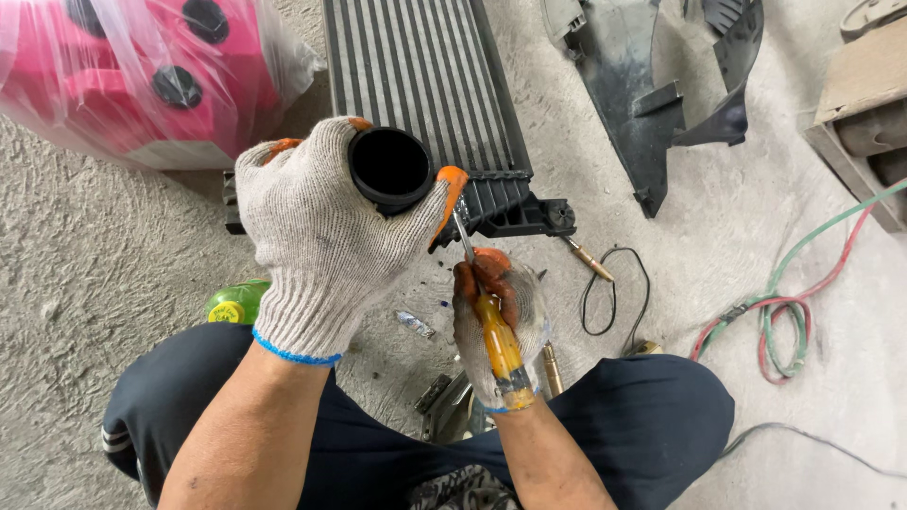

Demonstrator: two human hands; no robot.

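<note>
Right now the black tube end [390,168], round and open-mouthed, sits up near the middle of the view, joined to the finned radiator-like core [425,94] that lies on the concrete floor [76,255]. The left hand [321,236], in a knit glove with orange tips, has its fingers clamped around that tube. Just beside it the right hand [496,321] has its fingers closed on a yellow-handled screwdriver [493,326], whose tip meets the tube's rim by the left thumb. It looks like prying or scraping at the mouth of the tube; whatever follows calls for a steady left grip and a controlled blade angle. Farther out lie green and red hoses [784,316], a black plastic panel [652,85] and a pink bagged container [151,66].
</note>
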